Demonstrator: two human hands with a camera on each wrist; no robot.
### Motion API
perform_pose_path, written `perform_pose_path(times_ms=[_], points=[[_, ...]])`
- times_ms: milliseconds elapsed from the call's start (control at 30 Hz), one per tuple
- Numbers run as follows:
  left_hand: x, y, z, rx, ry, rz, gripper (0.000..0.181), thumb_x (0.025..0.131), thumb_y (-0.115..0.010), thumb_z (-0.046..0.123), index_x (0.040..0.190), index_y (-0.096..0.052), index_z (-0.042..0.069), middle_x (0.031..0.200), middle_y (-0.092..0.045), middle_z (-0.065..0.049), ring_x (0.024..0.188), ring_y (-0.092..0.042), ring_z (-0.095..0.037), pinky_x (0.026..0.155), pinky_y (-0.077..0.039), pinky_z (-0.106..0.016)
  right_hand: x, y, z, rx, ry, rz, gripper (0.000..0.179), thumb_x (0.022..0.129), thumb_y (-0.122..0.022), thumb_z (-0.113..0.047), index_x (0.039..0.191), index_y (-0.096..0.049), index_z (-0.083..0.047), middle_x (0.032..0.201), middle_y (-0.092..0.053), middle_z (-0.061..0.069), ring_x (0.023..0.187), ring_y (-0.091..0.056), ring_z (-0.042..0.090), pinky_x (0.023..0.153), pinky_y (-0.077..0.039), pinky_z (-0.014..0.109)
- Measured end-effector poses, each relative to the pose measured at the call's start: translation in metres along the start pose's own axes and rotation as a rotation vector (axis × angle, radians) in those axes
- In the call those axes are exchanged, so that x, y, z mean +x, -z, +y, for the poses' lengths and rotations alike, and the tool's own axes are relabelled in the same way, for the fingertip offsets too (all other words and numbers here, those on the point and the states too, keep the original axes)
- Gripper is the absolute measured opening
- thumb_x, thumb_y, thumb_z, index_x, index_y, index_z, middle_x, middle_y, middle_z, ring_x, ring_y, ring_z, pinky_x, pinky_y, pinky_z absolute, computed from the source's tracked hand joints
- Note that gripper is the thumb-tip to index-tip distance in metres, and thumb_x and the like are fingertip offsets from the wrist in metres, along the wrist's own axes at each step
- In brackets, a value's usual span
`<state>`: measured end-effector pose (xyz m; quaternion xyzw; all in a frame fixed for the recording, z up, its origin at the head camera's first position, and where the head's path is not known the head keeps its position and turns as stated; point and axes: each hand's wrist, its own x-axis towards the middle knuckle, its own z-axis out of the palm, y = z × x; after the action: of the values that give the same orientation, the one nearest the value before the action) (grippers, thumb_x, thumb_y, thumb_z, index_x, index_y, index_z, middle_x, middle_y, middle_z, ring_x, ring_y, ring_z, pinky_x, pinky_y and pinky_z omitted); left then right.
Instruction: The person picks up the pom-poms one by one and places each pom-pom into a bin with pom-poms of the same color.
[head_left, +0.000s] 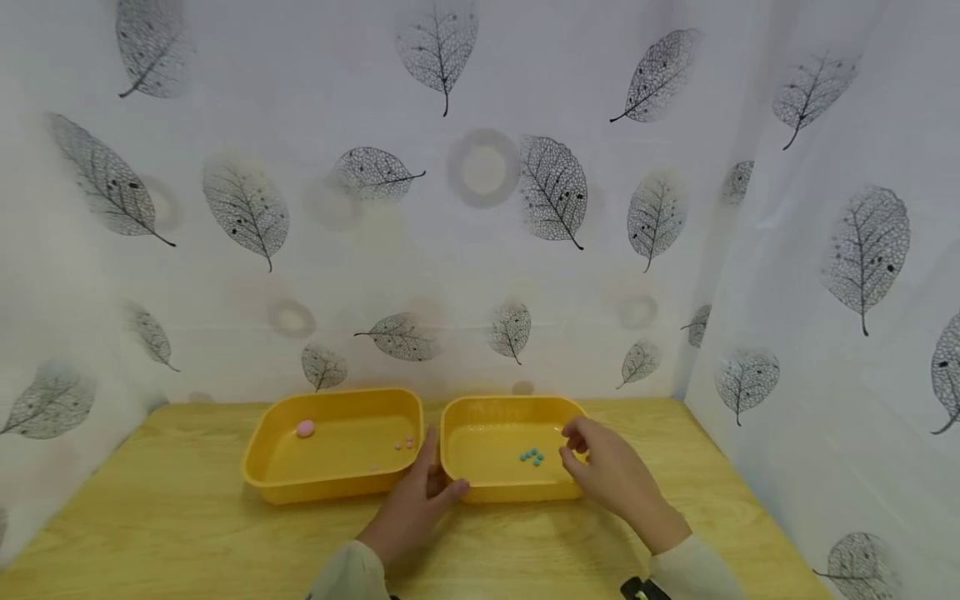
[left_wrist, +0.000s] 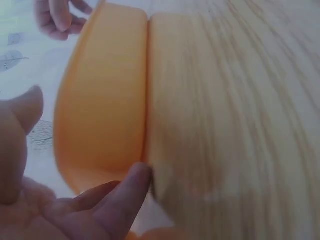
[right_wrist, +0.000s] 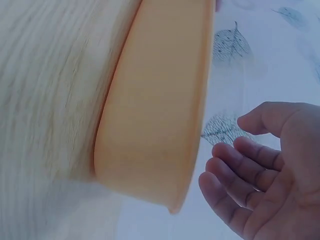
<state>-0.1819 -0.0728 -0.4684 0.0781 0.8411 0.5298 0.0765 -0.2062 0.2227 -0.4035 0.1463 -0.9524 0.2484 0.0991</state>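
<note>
Two yellow plastic trays stand side by side on the table in the head view. The right tray [head_left: 517, 493] holds several small teal beads [head_left: 532, 456]; the left tray [head_left: 322, 490] has a larger pink disc-like piece [head_left: 305, 428] and several tiny pink beads [head_left: 398, 446]. My left hand [head_left: 417, 498] is at the right tray's near left corner, thumb by its front wall and fingers in the gap between the trays. Over the right tray's right end is my right hand [head_left: 611, 467]. Its fingers [right_wrist: 235, 165] are loosely bent, and nothing shows between them and the thumb.
The trays stand on a light wood-grain table [head_left: 187, 533]. White sheeting with a grey leaf print [head_left: 555, 187] closes off the back and both sides. A dark band [head_left: 643, 588] is around the right wrist.
</note>
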Motion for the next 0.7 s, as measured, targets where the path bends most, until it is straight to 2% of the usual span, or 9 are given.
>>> perform_pose_path(times_ms=[67,133,200,267,333,400,467,500,700], points=[[-0.006,0.007,0.003,-0.006,-0.012,-0.022,0.098,0.095,-0.066,0.057,0.168,-0.014,0.016,0.145,-0.057,-0.018,0.125,-0.063,-0.029,0.101,-0.052,-0.051,-0.007,0.004,0.004,0.005,0.0,0.04,0.012,0.096,-0.071,-0.014,0.107,-0.069,-0.012,0.094,-0.066,-0.006,0.088,-0.063,0.014,0.08,-0.056,0.038],[-0.012,0.016,0.008,0.023,-0.031,0.002,0.077,0.098,-0.067,0.049,0.159,-0.039,0.011,0.133,-0.065,-0.012,0.114,-0.066,-0.025,0.094,-0.056,-0.047,-0.013,0.006,0.007,0.014,0.02,0.076,0.014,0.096,-0.072,-0.012,0.11,-0.071,-0.01,0.097,-0.068,-0.003,0.09,-0.063,0.016,0.08,-0.057,0.04],[-0.016,0.026,0.011,0.113,-0.071,0.099,0.049,0.099,-0.07,0.042,0.138,-0.063,0.013,0.117,-0.069,-0.001,0.103,-0.065,-0.018,0.087,-0.057,-0.041,-0.018,0.007,0.011,0.017,0.042,0.085,0.017,0.096,-0.072,-0.011,0.113,-0.073,-0.01,0.102,-0.069,-0.001,0.093,-0.064,0.018,0.082,-0.057,0.041],[-0.019,0.037,0.01,0.237,-0.139,0.221,0.029,0.099,-0.072,0.031,0.124,-0.071,0.016,0.11,-0.069,0.004,0.101,-0.062,-0.016,0.087,-0.055,-0.039,-0.022,0.006,0.013,0.021,0.06,0.072,0.02,0.096,-0.073,-0.011,0.116,-0.074,-0.01,0.107,-0.071,0.002,0.097,-0.064,0.021,0.084,-0.056,0.042],[-0.02,0.047,0.006,0.391,-0.192,0.335,0.025,0.098,-0.074,0.025,0.121,-0.073,0.016,0.113,-0.07,0.002,0.108,-0.061,-0.02,0.097,-0.052,-0.044,-0.025,0.003,0.016,0.005,0.06,0.055,0.021,0.096,-0.074,-0.014,0.117,-0.075,-0.011,0.11,-0.072,0.002,0.099,-0.064,0.022,0.085,-0.055,0.041],[-0.019,0.058,-0.001,0.539,-0.212,0.385,0.031,0.097,-0.074,0.026,0.126,-0.072,0.015,0.12,-0.069,-0.001,0.117,-0.058,-0.026,0.104,-0.047,-0.05,-0.027,0.0,0.017,-0.018,0.045,0.046,0.018,0.095,-0.077,-0.017,0.112,-0.077,-0.014,0.109,-0.071,-0.001,0.099,-0.064,0.02,0.084,-0.055,0.039],[-0.019,0.067,-0.009,0.611,-0.221,0.369,0.033,0.098,-0.073,0.028,0.127,-0.073,0.012,0.121,-0.07,-0.005,0.12,-0.058,-0.031,0.106,-0.045,-0.054,-0.028,-0.004,0.018,-0.039,0.021,0.045,0.015,0.093,-0.079,-0.02,0.106,-0.078,-0.015,0.106,-0.07,-0.004,0.096,-0.063,0.017,0.081,-0.054,0.037],[-0.019,0.071,-0.012,0.618,-0.202,0.349,0.032,0.098,-0.073,0.029,0.125,-0.074,0.013,0.119,-0.071,-0.004,0.118,-0.06,-0.031,0.105,-0.046,-0.054,-0.029,-0.005,0.018,-0.051,0.009,0.047,0.013,0.091,-0.081,-0.022,0.103,-0.079,-0.016,0.104,-0.069,-0.005,0.094,-0.063,0.016,0.079,-0.054,0.037],[-0.023,0.084,-0.012,0.525,-0.058,0.258,0.015,0.096,-0.074,0.033,0.106,-0.081,0.024,0.101,-0.074,0.011,0.103,-0.067,-0.02,0.098,-0.052,-0.05,-0.03,-0.013,0.016,-0.077,-0.005,0.063,0.005,0.087,-0.084,-0.022,0.087,-0.079,-0.023,0.092,-0.065,-0.011,0.083,-0.06,0.011,0.071,-0.053,0.03]])
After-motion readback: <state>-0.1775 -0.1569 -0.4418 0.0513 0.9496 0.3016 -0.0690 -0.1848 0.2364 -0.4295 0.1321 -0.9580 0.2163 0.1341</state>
